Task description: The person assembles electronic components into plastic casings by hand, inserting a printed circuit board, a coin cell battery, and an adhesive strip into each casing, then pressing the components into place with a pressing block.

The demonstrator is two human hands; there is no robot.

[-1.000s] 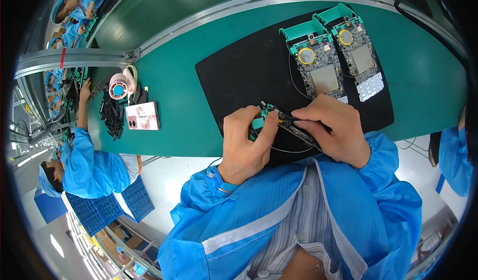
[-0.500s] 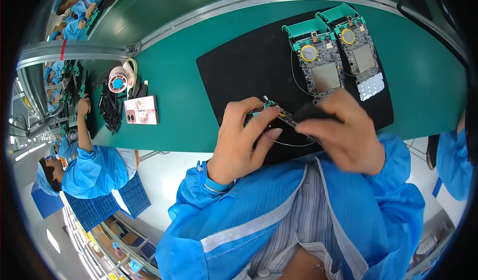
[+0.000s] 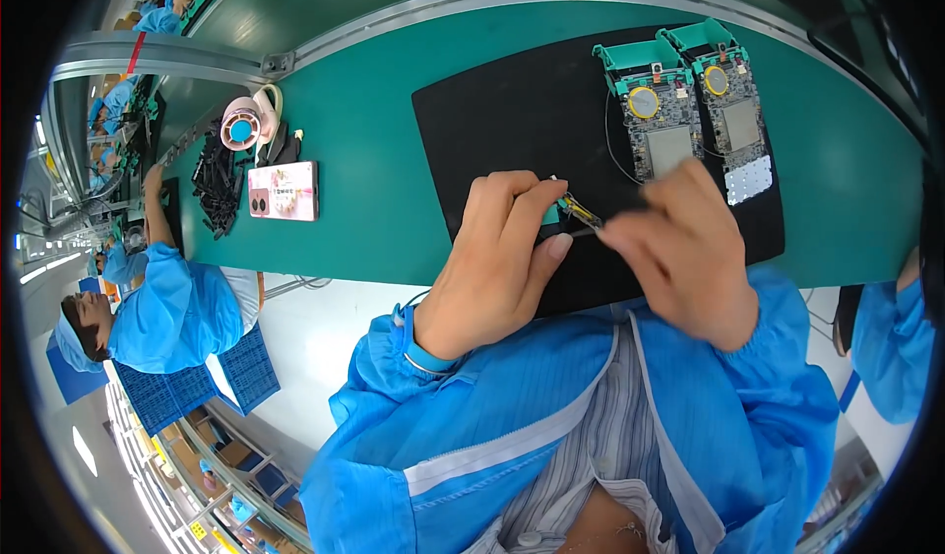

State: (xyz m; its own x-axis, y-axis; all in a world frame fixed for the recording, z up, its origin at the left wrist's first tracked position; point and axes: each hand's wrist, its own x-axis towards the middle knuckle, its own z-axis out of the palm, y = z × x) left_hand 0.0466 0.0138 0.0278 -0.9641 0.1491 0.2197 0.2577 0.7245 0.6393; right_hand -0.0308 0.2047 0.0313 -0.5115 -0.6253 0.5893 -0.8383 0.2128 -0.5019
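Observation:
A small circuit board [image 3: 583,211] with a green plastic end is tilted nearly edge-on above the black mat. My left hand [image 3: 497,259] grips its left end between thumb and fingers. My right hand [image 3: 689,263], partly blurred, pinches at the board's right end with thumb and forefinger. Most of the board's faces are hidden by the hands and the tilt. Beyond the right hand lie two more circuit boards, a nearer one [image 3: 669,145] and a farther right one [image 3: 740,126], each with a round yellow-rimmed part, a metal shield and a green plastic frame.
The black mat [image 3: 512,111] lies on a green table [image 3: 364,140]. To the left are a phone [image 3: 283,192], a pink handheld fan [image 3: 240,129] and a heap of black parts [image 3: 215,185]. A metal rail [image 3: 472,2] runs behind. A co-worker in blue [image 3: 192,308] sits at the left.
The board in my hands has turned more edge-on and shifted slightly right. My right fingers have closed in at its right end. The whole view has shifted a little.

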